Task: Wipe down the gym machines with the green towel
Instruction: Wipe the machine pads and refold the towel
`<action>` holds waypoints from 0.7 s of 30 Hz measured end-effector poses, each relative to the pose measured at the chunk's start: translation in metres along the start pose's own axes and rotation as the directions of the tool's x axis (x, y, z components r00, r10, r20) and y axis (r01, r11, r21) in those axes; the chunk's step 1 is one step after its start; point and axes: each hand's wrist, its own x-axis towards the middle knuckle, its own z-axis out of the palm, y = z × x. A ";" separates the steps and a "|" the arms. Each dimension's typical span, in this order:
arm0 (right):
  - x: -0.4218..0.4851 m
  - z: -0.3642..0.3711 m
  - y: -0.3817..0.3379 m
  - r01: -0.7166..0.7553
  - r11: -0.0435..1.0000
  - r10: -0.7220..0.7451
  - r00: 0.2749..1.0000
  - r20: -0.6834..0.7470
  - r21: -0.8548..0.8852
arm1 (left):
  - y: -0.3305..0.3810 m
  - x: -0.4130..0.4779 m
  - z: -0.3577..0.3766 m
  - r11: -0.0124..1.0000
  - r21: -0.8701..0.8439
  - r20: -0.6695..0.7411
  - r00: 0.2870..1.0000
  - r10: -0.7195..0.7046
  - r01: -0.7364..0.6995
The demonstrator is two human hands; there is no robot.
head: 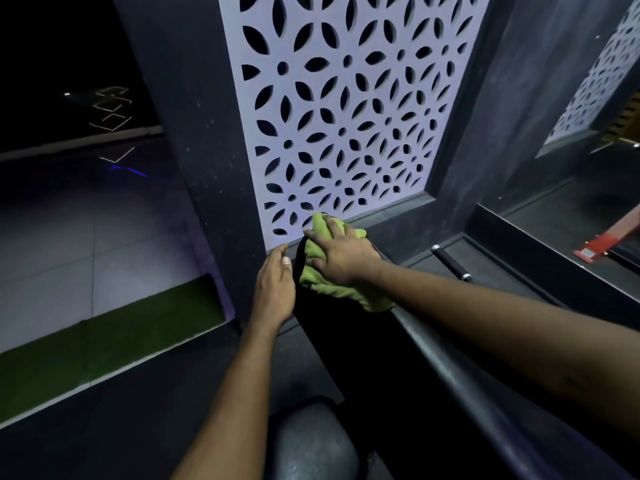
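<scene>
**Towel pressed to the top of a black machine upright**

Nearest, low in view: a rounded black seat pad (pixel 308 441), with neither hand on it. Rising from the lower right, a dark rail (pixel 450 368), leading straight to the work spot.

At its far end, the green towel (pixel 332 292), bunched and draped over the top of a black upright (pixel 322 327), just below the wall. Pinned there by the right hand (pixel 341 258), fingers spread wide and pressed down over the cloth rather than closed round it. Likely done to push a broad patch of fabric against the surface.

Just beside it, laid on the upright's left face, the left hand (pixel 273 289): fingers straight and close together, holding nothing. Probably bracing the part against the wiping push.

Past the hands to the right, a short black handle (pixel 452 263) with bright end caps, well apart from the towel. Behind all this, a pale lattice panel (pixel 346 116) cut with petal shapes, set in a dark frame. Far right, a red frame piece (pixel 595 247), seemingly a mirror reflection. Off left, a green turf strip (pixel 114 341) beside tiled floor.
</scene>
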 end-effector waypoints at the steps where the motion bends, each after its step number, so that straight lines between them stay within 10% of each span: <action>1: 0.009 -0.001 -0.001 0.006 1.000 -0.006 1.000 0.008 0.011 | -0.001 -0.003 0.000 1.000 -0.004 -0.015 1.000 -0.005 0.005; 13: -0.080 0.011 0.005 0.372 0.877 -0.356 0.928 0.108 -0.303 | 0.007 -0.047 0.003 0.997 -0.013 -0.151 0.986 -0.077 0.076; 21: -0.014 0.006 0.016 0.209 0.974 -0.209 0.978 -0.002 0.085 | 0.008 -0.061 0.010 0.994 -0.014 -0.123 0.986 -0.113 0.112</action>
